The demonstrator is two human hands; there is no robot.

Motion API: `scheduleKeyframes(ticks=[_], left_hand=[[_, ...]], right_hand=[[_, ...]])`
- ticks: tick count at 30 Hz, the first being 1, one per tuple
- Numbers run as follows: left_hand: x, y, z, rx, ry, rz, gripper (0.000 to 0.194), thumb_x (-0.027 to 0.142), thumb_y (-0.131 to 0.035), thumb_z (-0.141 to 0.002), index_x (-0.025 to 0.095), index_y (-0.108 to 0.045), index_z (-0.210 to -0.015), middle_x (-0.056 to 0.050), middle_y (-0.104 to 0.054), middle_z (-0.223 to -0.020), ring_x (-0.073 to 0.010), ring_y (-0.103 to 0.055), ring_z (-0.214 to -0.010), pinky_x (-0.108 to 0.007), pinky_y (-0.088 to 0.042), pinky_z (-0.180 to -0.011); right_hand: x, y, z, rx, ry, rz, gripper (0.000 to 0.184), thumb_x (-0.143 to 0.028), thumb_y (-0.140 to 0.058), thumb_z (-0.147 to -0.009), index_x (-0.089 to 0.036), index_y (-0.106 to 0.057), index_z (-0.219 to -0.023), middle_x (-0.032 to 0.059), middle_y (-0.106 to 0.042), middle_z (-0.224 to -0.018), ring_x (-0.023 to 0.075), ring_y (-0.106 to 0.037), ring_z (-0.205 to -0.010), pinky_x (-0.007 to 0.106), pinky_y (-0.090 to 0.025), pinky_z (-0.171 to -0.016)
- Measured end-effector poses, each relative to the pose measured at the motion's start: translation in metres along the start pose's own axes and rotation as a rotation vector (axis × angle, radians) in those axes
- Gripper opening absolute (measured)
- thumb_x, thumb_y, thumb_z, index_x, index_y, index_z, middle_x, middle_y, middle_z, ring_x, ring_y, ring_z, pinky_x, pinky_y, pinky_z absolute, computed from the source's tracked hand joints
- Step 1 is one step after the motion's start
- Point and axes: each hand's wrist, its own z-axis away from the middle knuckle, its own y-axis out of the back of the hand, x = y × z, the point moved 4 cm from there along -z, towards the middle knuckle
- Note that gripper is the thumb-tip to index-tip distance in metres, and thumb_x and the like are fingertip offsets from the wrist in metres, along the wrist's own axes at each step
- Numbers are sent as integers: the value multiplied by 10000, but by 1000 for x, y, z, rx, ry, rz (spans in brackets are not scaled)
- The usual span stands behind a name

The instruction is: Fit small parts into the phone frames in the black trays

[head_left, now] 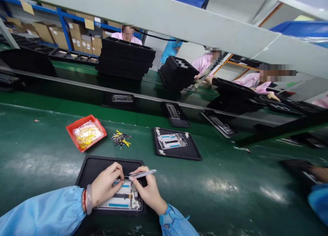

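Note:
My left hand (106, 185) rests its fingertips on the upper edge of a white-and-black phone frame (120, 201) with blue strips, and a bangle circles that wrist. The frame lies on a black mat (88, 171). My right hand (148, 191) grips slim metal tweezers (142, 174), their tips at the frame's top edge. What the tips touch is hidden by my fingers. Farther up, a red tray (77, 123) holds a plastic bag of yellow parts (87, 134). Beside it lies a loose pile of small dark-and-yellow parts (120, 138).
A similar frame on a black mat (175, 143) lies to my right on the green conveyor belt (43, 167). Several more mats line the raised rail. Stacks of black trays (125, 58) stand beyond it, near people in pink. A co-worker's hand (320, 174) shows at right.

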Motion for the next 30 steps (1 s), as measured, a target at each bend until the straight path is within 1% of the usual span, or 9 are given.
scheduleKeyframes(ticks=[3, 8, 11, 17, 21, 24, 27, 30], left_hand=[[-1, 0, 0, -7, 19, 15, 143, 67, -472, -752, 195, -535, -763, -30, -559, -859, -156, -594, -788, -244, -507, -723], [-2, 0, 0, -27, 29, 45, 144, 71, -478, -760, 191, -557, -754, -28, -558, -854, -151, -588, -779, -240, -498, -724], [-4, 0, 0, -29, 38, 35, 148, 64, -502, -760, 187, -578, -728, -25, -556, -837, -152, -577, -779, -244, -491, -729], [-7, 1, -3, -37, 97, 22, 123, 73, -603, -729, 187, -609, -685, -3, -558, -800, -150, -575, -761, -244, -488, -722], [-8, 2, -2, -71, 111, -11, 116, 86, -617, -741, 196, -631, -706, 10, -582, -781, -148, -597, -757, -229, -480, -692], [-8, 4, -2, -97, 112, -53, 110, 105, -624, -753, 208, -641, -721, 22, -605, -769, -142, -609, -741, -216, -467, -666], [-9, 5, -3, -104, 119, -72, 113, 103, -634, -753, 208, -640, -712, 36, -610, -730, -125, -606, -685, -196, -450, -626], [-10, 6, -2, -91, 90, -94, 112, 130, -623, -790, 209, -636, -711, 42, -610, -698, -113, -602, -645, -183, -440, -597]], right_hand=[[0, 0, 0, -1, 9, 12, 68, -197, -604, -814, -221, -550, -847, 22, -678, -764, 185, -674, -710, 268, -523, -656], [-1, 2, 0, 41, 52, 45, 53, -190, -597, -817, -219, -555, -829, 19, -661, -741, 178, -662, -684, 264, -517, -640], [-1, 3, 0, 42, 36, 18, 53, -203, -603, -820, -218, -552, -819, 19, -668, -739, 180, -672, -686, 266, -522, -645], [-2, -2, -3, -33, -23, -25, 74, -270, -630, -821, -207, -592, -812, 35, -705, -758, 193, -688, -704, 284, -537, -660], [-3, -2, -5, -54, -9, -17, 97, -301, -656, -822, -206, -664, -800, 45, -726, -757, 205, -690, -709, 304, -546, -659], [-1, -1, -6, -91, 15, -15, 125, -333, -667, -825, -219, -713, -841, 53, -750, -805, 219, -705, -730, 323, -566, -674], [0, -1, -7, -128, 20, -11, 149, -358, -662, -832, -231, -733, -868, 45, -760, -834, 217, -717, -732, 310, -581, -670], [-1, -2, -7, -132, 20, -11, 156, -349, -651, -841, -224, -737, -803, 35, -757, -761, 206, -715, -685, 280, -577, -634]])
